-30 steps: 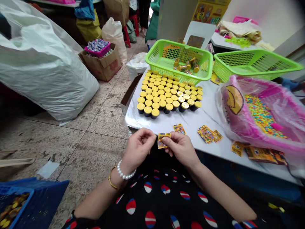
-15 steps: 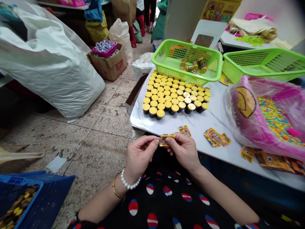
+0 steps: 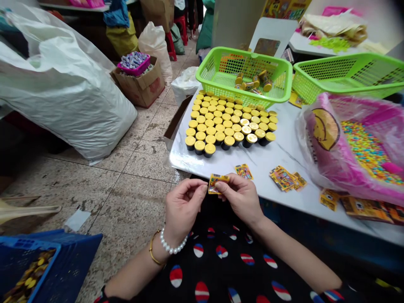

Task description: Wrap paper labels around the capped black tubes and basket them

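"What's in the right hand (image 3: 244,198)?"

"A small flat label (image 3: 214,181), pinched between thumb and forefinger, just off the near edge of the surface (image 3: 260,160). It's yellow, with a bright picture and a dark strip along the top; any lettering is too small to read."

"And the left hand (image 3: 182,205)?"

"Thumb and forefinger pressed together right at the label's left edge. I can't tell whether they grip a bit of it."

"More labels about?"

"One loose label (image 3: 244,171) lies by the right hand, and a slightly fanned pile (image 3: 282,176) sits farther right, in similar print."

"What about those tubs (image 3: 220,136)?"

"Round, dark-sided, with smooth yellow lids, standing upright in close rows. Behind them is a green basket (image 3: 233,92) of slotted plastic, with a few yellow-lidded tubs jumbled inside."

"Any writing on the pink basket (image 3: 350,162)?"

"A smiling yellow face (image 3: 325,128) shows at its left end, with dark letters beside it, too blurred to read. Crinkled clear plastic lines it, around tiny multicoloured pieces (image 3: 368,147)."
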A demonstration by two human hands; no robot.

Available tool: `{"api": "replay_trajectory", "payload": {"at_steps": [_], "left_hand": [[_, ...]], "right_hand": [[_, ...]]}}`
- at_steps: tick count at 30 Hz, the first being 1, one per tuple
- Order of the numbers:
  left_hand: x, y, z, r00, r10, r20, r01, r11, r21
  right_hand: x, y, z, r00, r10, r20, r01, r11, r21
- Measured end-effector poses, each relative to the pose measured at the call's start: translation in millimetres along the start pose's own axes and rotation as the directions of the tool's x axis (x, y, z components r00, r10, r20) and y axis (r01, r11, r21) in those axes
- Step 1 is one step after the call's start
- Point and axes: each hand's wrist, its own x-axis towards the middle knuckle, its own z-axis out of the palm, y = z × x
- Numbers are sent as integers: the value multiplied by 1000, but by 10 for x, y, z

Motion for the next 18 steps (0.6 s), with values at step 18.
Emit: {"api": "replay_trajectory", "payload": {"at_steps": [18], "left_hand": [[-12, -2, 39, 974, -214, 73, 219, 973, -73]], "right_hand": [[-22, 27, 16, 1000, -19, -13, 18, 1000, -19]]}}
